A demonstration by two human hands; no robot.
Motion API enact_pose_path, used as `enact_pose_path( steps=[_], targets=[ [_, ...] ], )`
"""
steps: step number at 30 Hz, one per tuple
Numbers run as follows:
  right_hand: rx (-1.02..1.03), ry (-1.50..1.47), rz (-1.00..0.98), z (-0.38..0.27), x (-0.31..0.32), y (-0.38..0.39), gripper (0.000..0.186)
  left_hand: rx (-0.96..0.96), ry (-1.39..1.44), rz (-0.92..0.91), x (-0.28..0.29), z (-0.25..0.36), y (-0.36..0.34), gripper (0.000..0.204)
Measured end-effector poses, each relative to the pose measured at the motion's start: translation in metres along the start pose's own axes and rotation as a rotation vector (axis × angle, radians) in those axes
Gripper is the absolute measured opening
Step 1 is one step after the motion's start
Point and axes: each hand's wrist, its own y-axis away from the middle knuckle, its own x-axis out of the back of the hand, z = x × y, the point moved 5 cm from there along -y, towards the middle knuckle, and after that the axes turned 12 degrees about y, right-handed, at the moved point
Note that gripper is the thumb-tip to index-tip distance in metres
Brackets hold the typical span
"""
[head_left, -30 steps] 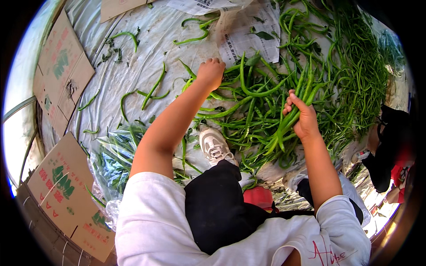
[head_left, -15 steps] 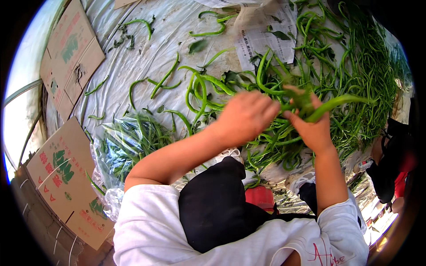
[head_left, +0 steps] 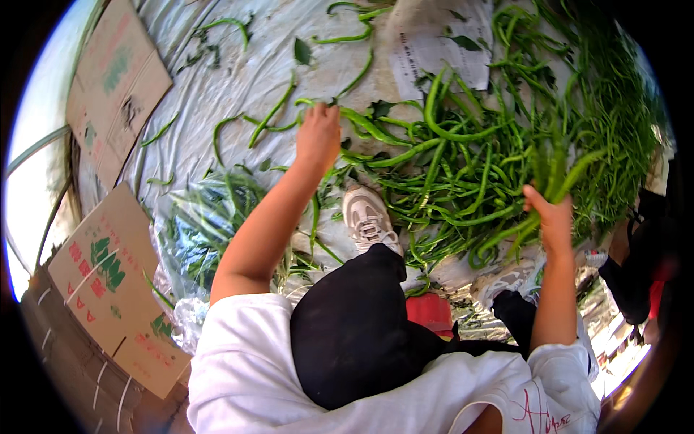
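My left hand [head_left: 318, 137] reaches over the pale sheet at the left edge of the heap, its fingers closed on a curved long green chili pepper [head_left: 304, 101]. Its fingertips partly hide the grip. Over on the right, my right hand [head_left: 555, 220] is wrapped round a bunch of long green chili peppers [head_left: 555, 173] whose ends stick out both above and below the fist. A dense heap of the same peppers [head_left: 463, 173] spreads between and beyond the hands. Several single peppers [head_left: 275, 112] lie apart to the left.
A clear plastic bag [head_left: 206, 217] with peppers in it stands left of my knee. Flattened cardboard pieces [head_left: 101, 267] line the left side. Printed paper [head_left: 437, 54] lies at the far middle. My shoe [head_left: 365, 217] and a red object [head_left: 429, 312] are close in. Another person's dark-clothed leg [head_left: 625, 282] shows at right.
My left hand has moved left, away from my right hand, to a pepper at the heap's edge. My right hand has shifted right and slightly down with its bunch.
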Motion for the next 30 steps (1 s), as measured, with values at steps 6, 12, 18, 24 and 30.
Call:
enact_pose_path(
  steps=[6, 12, 18, 24, 30],
  targets=[
    [-0.176, -0.489, -0.144, 0.007, -0.042, 0.003, 0.022, -0.640, 0.223, 0.057, -0.013, 0.113, -0.072, 0.029],
    [-0.163, -0.486, -0.178, 0.008, -0.039, 0.010, 0.023, -0.649, -0.335, -0.336, -0.097, 0.160, -0.127, 0.034],
    [-0.178, -0.482, -0.033, 0.027, -0.003, 0.009, 0.024, -0.480, -0.362, -0.409, -0.093, 0.169, -0.119, 0.020],
    [-0.104, -0.456, 0.012, 0.021, 0.015, 0.007, 0.024, -0.816, -0.447, 0.016, -0.018, 0.204, -0.105, 0.016],
    [0.243, -0.117, 0.045, -0.039, 0.022, -0.024, 0.028, -0.976, -0.298, 0.393, 0.092, 0.231, -0.089, 0.012]
  ],
)
